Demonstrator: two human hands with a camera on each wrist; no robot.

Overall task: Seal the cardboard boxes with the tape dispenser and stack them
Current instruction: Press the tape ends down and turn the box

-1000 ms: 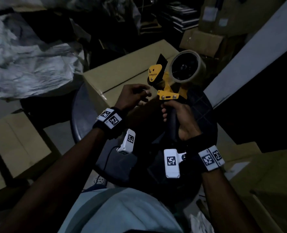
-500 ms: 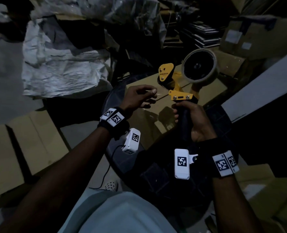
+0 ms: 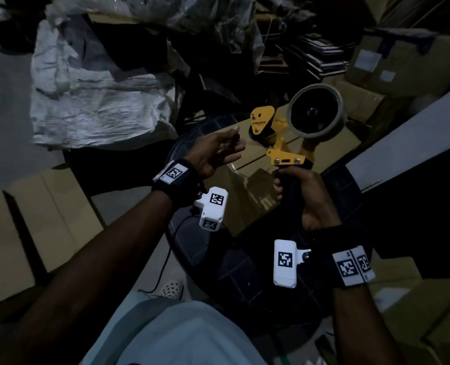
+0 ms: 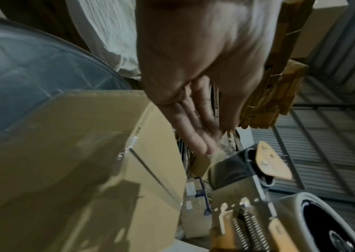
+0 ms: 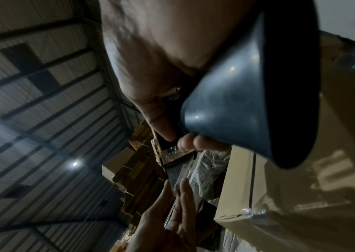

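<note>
Two hands work above a cardboard box in a dim storeroom: the right hand grips the black handle of one yellow tape dispenser, held upright over the box, its single tape roll uppermost. The left hand, pinched at the dispenser's front half a second ago, now has its fingers straightened and spread, holding nothing, just left of the dispenser. One box sits on a dark round table; flattened cartons lie on the floor to the left, crumpled white sheeting behind
</note>
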